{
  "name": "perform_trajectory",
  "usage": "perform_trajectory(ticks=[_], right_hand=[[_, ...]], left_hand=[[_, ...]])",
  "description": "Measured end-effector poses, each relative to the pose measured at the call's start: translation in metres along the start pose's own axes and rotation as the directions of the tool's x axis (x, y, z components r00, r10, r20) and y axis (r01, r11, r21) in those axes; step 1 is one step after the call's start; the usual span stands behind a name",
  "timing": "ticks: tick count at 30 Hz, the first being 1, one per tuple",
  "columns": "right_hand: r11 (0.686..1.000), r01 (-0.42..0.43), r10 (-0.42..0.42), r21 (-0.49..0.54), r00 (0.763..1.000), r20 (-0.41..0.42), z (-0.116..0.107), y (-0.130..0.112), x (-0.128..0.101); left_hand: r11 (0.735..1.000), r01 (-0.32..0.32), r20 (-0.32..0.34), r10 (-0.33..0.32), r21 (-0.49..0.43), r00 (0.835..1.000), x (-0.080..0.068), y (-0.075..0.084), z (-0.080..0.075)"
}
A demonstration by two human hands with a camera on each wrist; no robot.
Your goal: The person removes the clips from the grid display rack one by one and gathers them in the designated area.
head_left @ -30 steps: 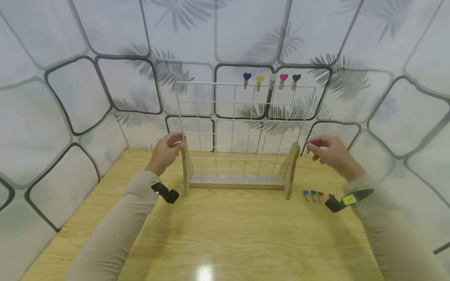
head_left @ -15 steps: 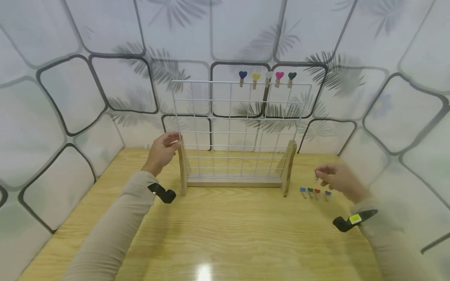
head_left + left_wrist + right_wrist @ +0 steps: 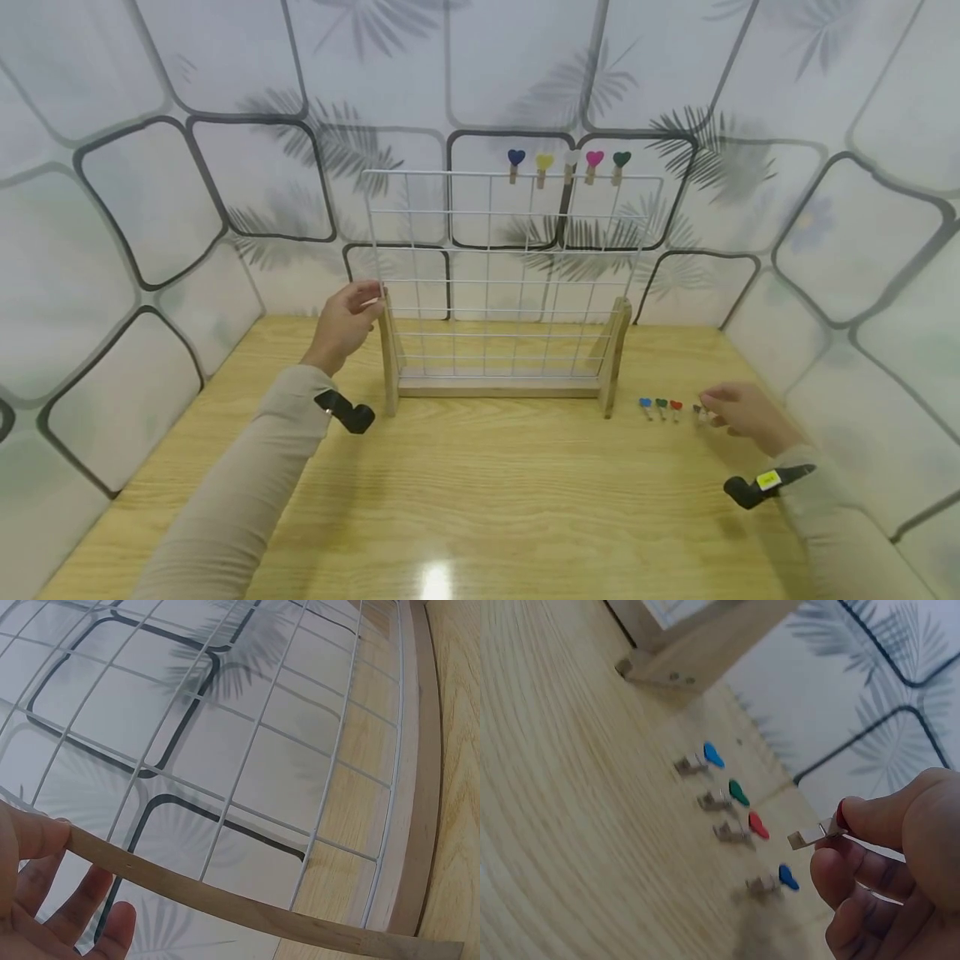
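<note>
A white wire grid rack (image 3: 510, 275) stands on a wooden base in the middle of the table. My left hand (image 3: 351, 318) grips the top of its left post (image 3: 225, 900), thumb in front and fingers (image 3: 45, 900) behind. Several heart clips (image 3: 566, 165) hang along the top wire. My right hand (image 3: 738, 412) is low over the table, right of the rack. It pinches a small wooden clip (image 3: 814, 836), a bit of red showing at the pinched end. Just left of it lie blue (image 3: 712, 754), green (image 3: 739, 793), red (image 3: 757, 825) and dark blue (image 3: 787, 877) heart clips in a row.
The wooden table (image 3: 480, 500) is walled in by a white patterned enclosure (image 3: 150, 208) on the left, back and right. The rack's right post (image 3: 613, 358) stands close to the row of loose clips (image 3: 667, 407).
My right hand has come down from beside the rack's right post to the table by the row of clips, still pinching the small clip. My left hand has stayed on the left post.
</note>
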State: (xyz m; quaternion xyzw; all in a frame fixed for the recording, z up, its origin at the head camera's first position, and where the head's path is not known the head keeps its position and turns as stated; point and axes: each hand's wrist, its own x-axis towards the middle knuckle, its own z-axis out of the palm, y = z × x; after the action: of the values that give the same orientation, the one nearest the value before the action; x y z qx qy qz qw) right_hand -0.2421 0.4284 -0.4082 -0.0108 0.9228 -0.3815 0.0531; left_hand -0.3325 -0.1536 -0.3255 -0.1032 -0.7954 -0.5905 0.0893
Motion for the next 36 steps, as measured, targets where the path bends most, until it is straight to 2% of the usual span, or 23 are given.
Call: perform_trajectory(ticks=[7,13,16,25,36], right_hand=[[0.997,-0.083,0.083,-0.001,0.996,-0.027,-0.005,0.031,-0.002],[0.999,-0.037,0.035,-0.03,0.998,-0.052,-0.004,0.048,-0.002],[0.998,-0.042,0.039,-0.041,0.997,-0.062,-0.002,0.053,-0.001],[0.994,-0.104,0.102,-0.021,0.991,-0.087,0.002,0.052,0.001],[0.988,-0.104,0.091,-0.111,0.99,-0.111,0.004,0.044,-0.001]], left_hand=[[1.0,0.001,0.003,-0.001,0.0,1.0,0.001,-0.001,0.0],[1.0,0.001,-0.002,-0.001,0.008,1.0,-0.002,0.001,-0.001],[1.0,-0.001,-0.004,0.001,0.015,1.0,-0.003,0.002,-0.001],[1.0,0.0,-0.008,0.0,0.011,1.0,-0.003,0.002,0.001],[1.0,-0.002,-0.005,0.002,0.015,1.0,-0.001,-0.001,0.0]])
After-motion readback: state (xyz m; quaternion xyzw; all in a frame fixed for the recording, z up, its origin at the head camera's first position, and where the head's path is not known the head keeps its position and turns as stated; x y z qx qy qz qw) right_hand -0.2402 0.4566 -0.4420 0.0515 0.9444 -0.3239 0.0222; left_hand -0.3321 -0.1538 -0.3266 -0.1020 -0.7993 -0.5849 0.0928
